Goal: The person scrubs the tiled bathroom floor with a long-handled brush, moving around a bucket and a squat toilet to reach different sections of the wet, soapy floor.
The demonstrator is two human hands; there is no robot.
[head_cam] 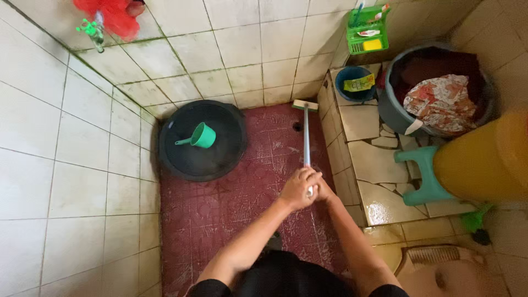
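Red bathrm floor [231,209]: both hands (left hand [298,188], right hand [324,192]) clamped on brush handle [307,135].

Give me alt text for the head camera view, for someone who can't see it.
Seen from above, a person's left hand and right hand together grip a long-handled scrub brush, its head at the far end of a wet red tiled floor. A black basin with a green dipper sits nearby.

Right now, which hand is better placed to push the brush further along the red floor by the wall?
Probably the left hand: it wraps over the long brush handle on top. The right hand is mostly hidden beneath it. The brush head sits at the wall's foot.
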